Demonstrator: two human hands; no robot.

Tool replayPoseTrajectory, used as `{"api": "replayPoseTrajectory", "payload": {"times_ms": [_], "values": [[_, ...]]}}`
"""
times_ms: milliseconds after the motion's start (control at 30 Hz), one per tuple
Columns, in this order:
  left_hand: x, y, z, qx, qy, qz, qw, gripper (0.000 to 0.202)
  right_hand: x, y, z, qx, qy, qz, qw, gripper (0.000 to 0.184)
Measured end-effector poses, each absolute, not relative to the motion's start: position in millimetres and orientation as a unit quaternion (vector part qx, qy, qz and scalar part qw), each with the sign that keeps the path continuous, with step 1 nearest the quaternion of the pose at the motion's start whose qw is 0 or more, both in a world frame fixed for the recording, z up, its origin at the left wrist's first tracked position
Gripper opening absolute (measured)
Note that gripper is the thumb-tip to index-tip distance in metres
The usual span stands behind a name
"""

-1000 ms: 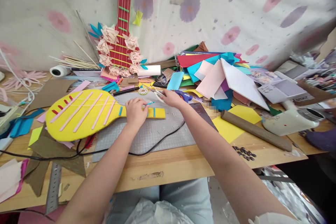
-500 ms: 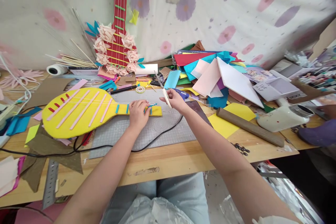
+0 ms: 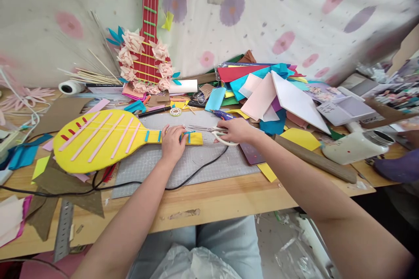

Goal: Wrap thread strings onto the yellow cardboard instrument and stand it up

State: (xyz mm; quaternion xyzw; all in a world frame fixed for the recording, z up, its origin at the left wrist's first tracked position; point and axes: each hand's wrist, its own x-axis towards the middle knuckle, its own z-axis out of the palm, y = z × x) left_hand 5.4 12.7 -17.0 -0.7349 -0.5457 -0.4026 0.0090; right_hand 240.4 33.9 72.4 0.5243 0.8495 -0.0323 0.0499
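Observation:
A yellow paper-covered model guitar [image 3: 94, 157] lies flat on the table, with pink strips across its body and blue strips across its neck. Thin white string [image 3: 131, 128] runs along it to my left hand [image 3: 173, 140], whose fingers are closed on the string over the neck. My right hand [image 3: 237, 130] grips white-handled scissors [image 3: 225, 139]. Their metal blades point left, slightly parted, with the tips beside the blue strips near the neck's end. Whether the blades touch the string is too small to tell.
A grey cutting mat [image 3: 203, 165] lies under the neck, crossed by a black cable [image 3: 196, 171]. Behind are a blue glue gun [image 3: 223, 114], a thread spool [image 3: 175, 112] and a red model guitar [image 3: 146, 61]. A phone [image 3: 250, 154], brown stick [image 3: 314, 159] and white jar [image 3: 353, 148] are right.
My right hand has moved right and turned the scissors from upright to level, bringing the blades to the neck's end. My left hand stays in place on the neck.

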Motion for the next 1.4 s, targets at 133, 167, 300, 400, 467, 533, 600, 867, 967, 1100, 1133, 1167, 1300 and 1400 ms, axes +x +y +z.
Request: {"api": "replayPoseTrajectory", "payload": {"times_ms": [133,167,300,400,467,533,600,867,967,1100,1133,1167,1300,1400], "values": [[5.5,13.0,-17.1,-0.735,-0.547,-0.401,0.011,0.006,241.3,35.3,74.4,0.506,0.860,-0.003,0.070,0.056],[5.6,13.1,-17.0,-0.735,-0.547,-0.400,0.011,0.006,241.0,35.5,74.3,0.505,0.860,0.002,0.074,0.056],[6.4,13.2,-16.1,-0.736,-0.550,-0.396,0.013,0.006,238.0,35.8,74.4,0.506,0.858,0.009,0.090,0.055],[6.7,13.2,-15.6,-0.736,-0.552,-0.392,0.020,0.005,235.4,36.6,75.6,0.501,0.860,0.014,0.098,0.057],[6.8,13.3,-15.5,-0.737,-0.551,-0.391,0.024,0.005,234.0,37.5,76.7,0.496,0.862,0.020,0.102,0.056],[6.7,13.5,-15.7,-0.738,-0.548,-0.393,0.025,0.005,233.0,38.5,77.9,0.493,0.863,0.027,0.105,0.052],[6.5,13.9,-16.0,-0.739,-0.545,-0.396,0.026,0.005,232.0,39.4,79.3,0.492,0.863,0.032,0.107,0.049],[6.1,14.6,-16.1,-0.746,-0.530,-0.403,0.030,0.005,230.2,39.6,84.3,0.499,0.858,0.032,0.116,0.044],[6.2,14.3,-15.5,-0.747,-0.528,-0.402,0.032,0.006,231.4,39.8,84.4,0.496,0.860,0.034,0.114,0.044],[6.1,14.2,-14.8,-0.747,-0.529,-0.403,0.025,0.007,233.0,40.8,84.6,0.492,0.862,0.034,0.115,0.045],[6.1,14.2,-14.7,-0.747,-0.529,-0.402,0.023,0.007,233.4,41.1,84.7,0.492,0.862,0.034,0.117,0.045],[6.0,14.3,-14.6,-0.747,-0.530,-0.401,0.021,0.007,233.7,41.5,84.8,0.490,0.863,0.034,0.117,0.045],[5.8,14.7,-14.7,-0.748,-0.528,-0.401,0.024,0.006,235.3,42.9,84.2,0.486,0.865,0.037,0.116,0.046],[5.6,14.7,-14.9,-0.750,-0.524,-0.403,0.031,0.005,237.0,44.0,83.1,0.488,0.865,0.040,0.108,0.050]]}}
